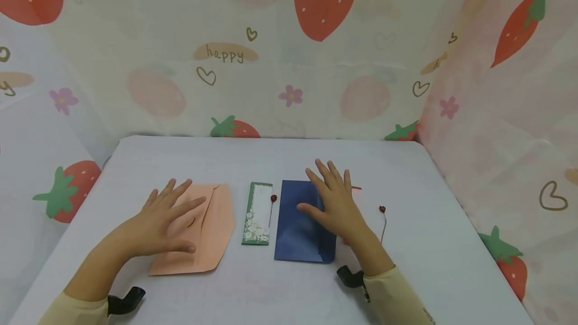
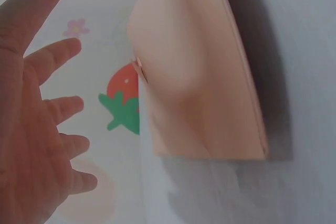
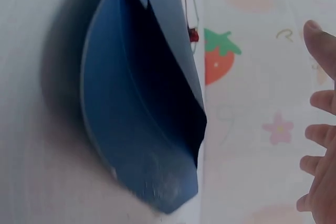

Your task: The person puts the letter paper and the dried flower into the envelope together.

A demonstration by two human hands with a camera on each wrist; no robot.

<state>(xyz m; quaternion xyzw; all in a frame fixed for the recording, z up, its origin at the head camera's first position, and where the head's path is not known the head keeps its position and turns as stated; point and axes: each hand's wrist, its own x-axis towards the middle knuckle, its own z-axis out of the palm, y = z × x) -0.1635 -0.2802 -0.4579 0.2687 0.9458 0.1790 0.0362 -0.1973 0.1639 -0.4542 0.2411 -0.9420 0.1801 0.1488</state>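
My left hand (image 1: pixel 155 224) hovers with spread fingers over a peach paper envelope (image 1: pixel 220 237), holding nothing. In the left wrist view the envelope (image 2: pixel 184 77) bulges and its flap edge shows. Fingers also splayed, my right hand (image 1: pixel 336 202) is above a dark blue envelope (image 1: pixel 293 237) and grips nothing. The right wrist view shows this blue envelope (image 3: pixel 144 145) with its mouth gaping. Between the envelopes lies a green-bordered card (image 1: pixel 258 214) with white flowers. Along its right edge is a small dried red flower (image 1: pixel 273 198) on a thin stem.
A second dried red flower (image 1: pixel 382 209) lies right of my right wrist. Something with a red edge (image 1: pixel 356 188) is mostly hidden behind the right hand. Black curved pieces (image 1: pixel 127 301) sit by both cuffs. A strawberry-print curtain (image 1: pixel 271 74) surrounds the white table (image 1: pixel 217 300).
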